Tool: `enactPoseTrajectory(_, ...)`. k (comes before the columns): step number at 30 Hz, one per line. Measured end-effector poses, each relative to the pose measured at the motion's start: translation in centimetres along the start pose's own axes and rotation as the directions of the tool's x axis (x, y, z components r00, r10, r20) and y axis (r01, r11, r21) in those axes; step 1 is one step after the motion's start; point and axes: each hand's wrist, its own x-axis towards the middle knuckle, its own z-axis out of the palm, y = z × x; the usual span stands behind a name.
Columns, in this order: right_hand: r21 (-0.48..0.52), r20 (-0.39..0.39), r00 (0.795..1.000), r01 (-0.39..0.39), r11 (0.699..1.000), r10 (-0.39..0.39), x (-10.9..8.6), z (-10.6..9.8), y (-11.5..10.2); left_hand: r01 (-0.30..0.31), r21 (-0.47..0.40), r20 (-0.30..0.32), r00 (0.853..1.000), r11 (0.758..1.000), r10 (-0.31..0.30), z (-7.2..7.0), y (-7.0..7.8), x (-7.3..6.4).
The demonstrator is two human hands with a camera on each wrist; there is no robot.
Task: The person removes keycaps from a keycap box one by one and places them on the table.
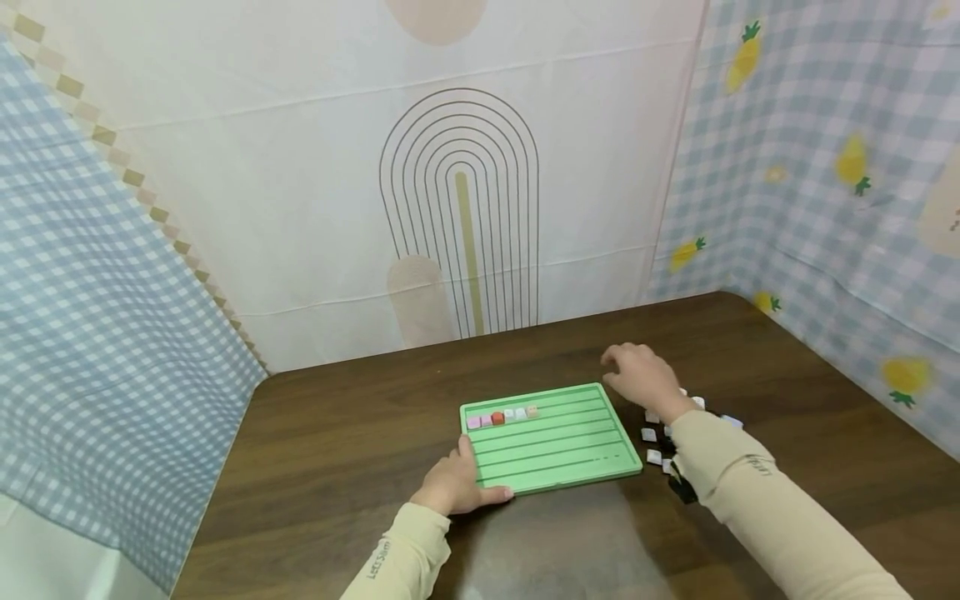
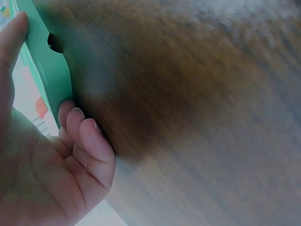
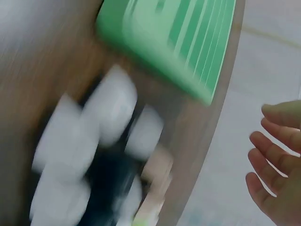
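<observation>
A light green ridged board (image 1: 555,454) lies flat on the table. Along its upper left runs a row of small keycap-like pieces (image 1: 498,418) in pink, red, white and peach. My left hand (image 1: 454,485) holds the board's near left corner; in the left wrist view its fingers (image 2: 96,141) curl against the green edge. Past the board's far right corner, my right hand (image 1: 642,380) hovers with loosely bent fingers. Nothing shows in that hand (image 3: 282,160) in the right wrist view. Loose white pieces (image 1: 654,457) lie right of the board, partly hidden by the right forearm.
The brown wooden table (image 1: 337,450) extends around the board. A patterned cloth (image 1: 322,167) hangs behind it, with checked cloths at both sides. Something black (image 1: 682,485) shows beside the right cuff. Pieces in the right wrist view are blurred.
</observation>
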Motion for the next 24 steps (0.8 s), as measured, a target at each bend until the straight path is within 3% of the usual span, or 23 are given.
enactPoseTrajectory(5,0.033,0.120,0.990,0.066,0.997,-0.070,0.7,2.9,-3.5,-0.001,-0.004,0.002,1.000,1.000,0.001,0.2,0.0,0.0)
enactPoseTrajectory(9,0.033,0.161,0.978,0.127,0.991,-0.131,0.8,5.1,-5.8,0.001,-0.003,0.009,1.000,1.000,-0.001,0.4,0.0,0.1)
enactPoseTrajectory(15,-0.041,0.118,0.971,0.212,0.976,-0.206,0.9,7.2,-7.8,0.005,0.004,0.019,1.000,1.000,-0.005,0.5,0.1,0.1)
enactPoseTrajectory(24,-0.069,0.069,0.976,0.209,0.975,-0.205,1.5,7.7,-8.4,-0.010,0.014,-0.017,1.000,1.000,0.010,0.2,-0.1,0.1)
